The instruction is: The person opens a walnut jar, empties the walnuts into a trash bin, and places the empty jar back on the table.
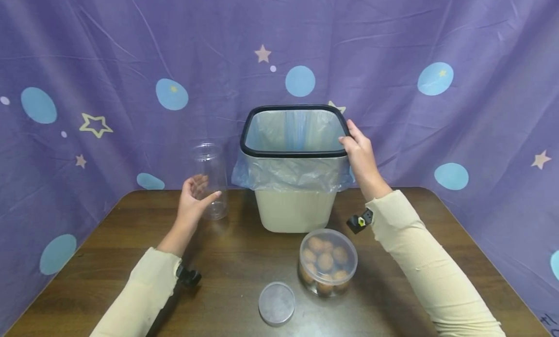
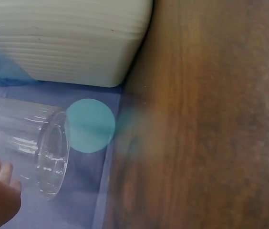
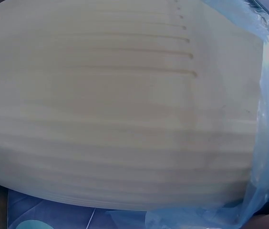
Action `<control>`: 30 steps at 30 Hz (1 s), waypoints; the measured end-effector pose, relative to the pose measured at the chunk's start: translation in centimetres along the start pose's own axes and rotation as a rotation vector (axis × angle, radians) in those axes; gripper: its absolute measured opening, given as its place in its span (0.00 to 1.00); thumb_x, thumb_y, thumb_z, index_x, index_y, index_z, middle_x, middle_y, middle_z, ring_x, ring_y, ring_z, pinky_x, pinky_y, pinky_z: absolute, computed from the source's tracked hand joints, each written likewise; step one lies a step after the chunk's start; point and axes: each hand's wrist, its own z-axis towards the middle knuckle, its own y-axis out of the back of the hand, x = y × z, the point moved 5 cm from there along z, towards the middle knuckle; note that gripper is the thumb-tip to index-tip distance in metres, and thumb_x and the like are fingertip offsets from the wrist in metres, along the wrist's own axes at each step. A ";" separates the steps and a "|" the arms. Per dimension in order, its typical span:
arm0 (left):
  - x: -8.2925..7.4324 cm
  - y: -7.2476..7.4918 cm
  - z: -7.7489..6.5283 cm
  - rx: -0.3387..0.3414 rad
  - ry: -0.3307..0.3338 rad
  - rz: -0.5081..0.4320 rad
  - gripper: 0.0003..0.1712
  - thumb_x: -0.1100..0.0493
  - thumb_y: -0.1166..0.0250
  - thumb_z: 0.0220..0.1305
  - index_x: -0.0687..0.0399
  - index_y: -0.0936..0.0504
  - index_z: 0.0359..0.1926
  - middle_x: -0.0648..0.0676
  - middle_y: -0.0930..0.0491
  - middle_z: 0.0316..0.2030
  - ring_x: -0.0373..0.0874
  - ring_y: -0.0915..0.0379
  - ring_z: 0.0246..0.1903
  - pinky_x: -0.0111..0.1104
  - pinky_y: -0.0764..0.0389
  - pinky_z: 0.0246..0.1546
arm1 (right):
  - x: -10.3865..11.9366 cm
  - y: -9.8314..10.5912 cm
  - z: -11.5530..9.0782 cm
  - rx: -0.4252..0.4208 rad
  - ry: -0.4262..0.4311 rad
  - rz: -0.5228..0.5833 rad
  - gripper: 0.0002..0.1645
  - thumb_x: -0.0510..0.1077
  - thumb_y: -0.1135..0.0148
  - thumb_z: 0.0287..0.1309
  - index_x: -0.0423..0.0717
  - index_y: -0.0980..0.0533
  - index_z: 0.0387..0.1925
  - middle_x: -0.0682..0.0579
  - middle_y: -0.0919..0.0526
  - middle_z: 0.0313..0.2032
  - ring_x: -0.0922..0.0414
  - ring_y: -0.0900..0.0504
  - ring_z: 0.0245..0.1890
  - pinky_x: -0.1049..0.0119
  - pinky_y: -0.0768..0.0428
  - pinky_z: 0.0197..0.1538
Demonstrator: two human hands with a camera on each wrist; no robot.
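Observation:
A cream trash bin (image 1: 294, 208) with a black rim ring (image 1: 301, 154) stands near the back of the table, lined with a bluish plastic bag (image 1: 294, 174) whose edge hangs outside. My right hand (image 1: 360, 155) grips the rim's right side, thumb over its inner edge, other fingers outside. Left of the bin, my left hand (image 1: 194, 196) holds a tall clear plastic jar (image 1: 214, 165), its thumb in front and its fingers showing through the wall. The left wrist view has the jar's round end (image 2: 53, 155) against the curtain.
A round clear tub (image 1: 327, 259) of brown, walnut-like balls sits in front of the bin, lid on. Next to it, nearer me, lies a small round translucent lid (image 1: 277, 304). A purple patterned curtain (image 1: 218, 36) rises behind the wooden table (image 1: 231, 269).

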 end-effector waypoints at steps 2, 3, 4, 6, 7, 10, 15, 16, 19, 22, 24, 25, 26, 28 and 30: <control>0.5 0.1 -0.1 0.004 0.024 -0.001 0.39 0.75 0.34 0.51 0.66 0.43 0.61 0.63 0.36 0.61 0.52 0.40 0.63 0.35 0.43 0.67 | 0.0 0.0 0.0 -0.001 0.000 0.000 0.37 0.38 0.54 0.58 0.37 0.46 0.69 0.42 0.44 0.70 0.58 0.47 0.70 0.70 0.48 0.70; 0.8 0.1 -0.2 0.006 0.035 -0.004 0.39 0.75 0.34 0.51 0.64 0.43 0.60 0.63 0.37 0.62 0.53 0.41 0.64 0.35 0.43 0.68 | 0.0 0.0 0.0 -0.003 0.000 0.000 0.37 0.38 0.54 0.57 0.36 0.46 0.69 0.42 0.44 0.70 0.58 0.46 0.70 0.70 0.48 0.70; 1.1 0.1 -0.3 0.005 0.048 0.001 0.38 0.74 0.33 0.50 0.62 0.43 0.60 0.62 0.37 0.62 0.53 0.42 0.65 0.36 0.44 0.68 | 0.0 0.0 0.0 -0.002 -0.001 0.000 0.37 0.38 0.54 0.57 0.36 0.46 0.69 0.42 0.44 0.70 0.58 0.46 0.70 0.70 0.48 0.70; 1.7 0.2 -0.4 0.001 0.078 0.000 0.37 0.74 0.32 0.50 0.58 0.41 0.57 0.61 0.37 0.62 0.52 0.43 0.65 0.36 0.44 0.68 | 0.0 0.0 0.0 -0.004 -0.003 0.002 0.37 0.38 0.54 0.57 0.36 0.46 0.69 0.42 0.45 0.70 0.58 0.47 0.70 0.70 0.48 0.70; 2.1 0.3 -0.5 -0.001 0.093 -0.004 0.36 0.74 0.32 0.50 0.56 0.41 0.56 0.60 0.37 0.62 0.51 0.43 0.66 0.36 0.44 0.68 | -0.1 0.0 0.0 -0.005 -0.004 0.001 0.37 0.38 0.53 0.57 0.36 0.46 0.69 0.42 0.45 0.70 0.58 0.47 0.70 0.70 0.48 0.70; 3.1 0.3 -0.8 -0.008 0.127 -0.002 0.35 0.73 0.31 0.49 0.52 0.39 0.54 0.58 0.37 0.63 0.49 0.44 0.66 0.35 0.44 0.68 | 0.0 -0.1 0.0 -0.001 -0.007 0.001 0.37 0.38 0.54 0.57 0.37 0.46 0.69 0.43 0.45 0.70 0.58 0.47 0.70 0.70 0.49 0.70; 4.0 0.2 -1.0 -0.006 0.141 -0.002 0.37 0.72 0.32 0.50 0.55 0.41 0.58 0.59 0.38 0.66 0.49 0.47 0.68 0.35 0.48 0.69 | 0.0 -0.1 0.1 -0.001 -0.010 -0.002 0.37 0.38 0.54 0.58 0.37 0.46 0.70 0.44 0.45 0.70 0.59 0.47 0.70 0.71 0.49 0.70; 4.1 0.2 -1.0 -0.005 0.143 -0.005 0.37 0.72 0.32 0.51 0.57 0.42 0.59 0.59 0.39 0.66 0.50 0.48 0.68 0.36 0.49 0.69 | 0.0 -0.1 0.1 -0.003 -0.010 0.000 0.37 0.38 0.53 0.58 0.37 0.46 0.69 0.44 0.44 0.70 0.59 0.47 0.70 0.71 0.49 0.70; 4.3 0.1 -1.1 -0.002 0.159 -0.004 0.40 0.72 0.33 0.52 0.62 0.45 0.62 0.60 0.41 0.68 0.51 0.50 0.69 0.37 0.50 0.70 | -0.1 -0.1 0.1 -0.010 -0.010 0.003 0.37 0.38 0.53 0.57 0.37 0.46 0.69 0.44 0.44 0.70 0.59 0.47 0.70 0.71 0.49 0.70; 4.3 0.1 -1.2 0.003 0.172 0.010 0.43 0.71 0.33 0.53 0.64 0.48 0.64 0.61 0.42 0.69 0.53 0.51 0.69 0.39 0.50 0.70 | 0.0 0.0 0.1 -0.013 -0.009 0.000 0.37 0.38 0.53 0.57 0.37 0.46 0.69 0.43 0.44 0.70 0.59 0.47 0.70 0.72 0.49 0.70; 4.3 0.1 -1.3 0.007 0.174 0.023 0.44 0.71 0.33 0.53 0.64 0.49 0.65 0.61 0.43 0.69 0.53 0.51 0.69 0.39 0.50 0.70 | 0.0 0.0 0.1 -0.013 -0.008 -0.001 0.37 0.38 0.53 0.58 0.37 0.45 0.69 0.43 0.44 0.70 0.60 0.47 0.70 0.71 0.49 0.70; 4.3 0.1 -1.3 0.009 0.175 0.032 0.45 0.71 0.33 0.53 0.64 0.50 0.66 0.60 0.44 0.69 0.53 0.51 0.69 0.39 0.50 0.70 | 0.0 0.0 0.1 -0.012 -0.008 -0.002 0.37 0.38 0.53 0.58 0.37 0.45 0.69 0.43 0.44 0.70 0.60 0.47 0.70 0.71 0.49 0.70; 4.3 0.1 -1.4 0.009 0.175 0.034 0.45 0.71 0.33 0.53 0.64 0.50 0.66 0.60 0.45 0.70 0.53 0.51 0.69 0.39 0.50 0.70 | 0.0 -0.1 0.1 -0.011 -0.008 -0.003 0.37 0.38 0.53 0.58 0.37 0.45 0.69 0.43 0.44 0.70 0.60 0.47 0.70 0.71 0.49 0.70; 4.3 0.1 -1.5 0.008 0.175 0.045 0.45 0.72 0.33 0.52 0.64 0.50 0.66 0.60 0.45 0.70 0.53 0.51 0.69 0.39 0.50 0.70 | 0.1 0.0 0.0 -0.008 -0.008 -0.006 0.37 0.38 0.53 0.58 0.37 0.45 0.69 0.43 0.44 0.70 0.60 0.47 0.70 0.71 0.48 0.70; 4.2 -0.1 -1.6 0.011 0.175 0.052 0.45 0.72 0.33 0.52 0.64 0.50 0.66 0.60 0.46 0.70 0.53 0.51 0.69 0.39 0.50 0.70 | 0.1 0.0 0.0 -0.008 -0.010 -0.008 0.37 0.38 0.53 0.57 0.37 0.45 0.69 0.43 0.44 0.70 0.60 0.47 0.70 0.71 0.48 0.70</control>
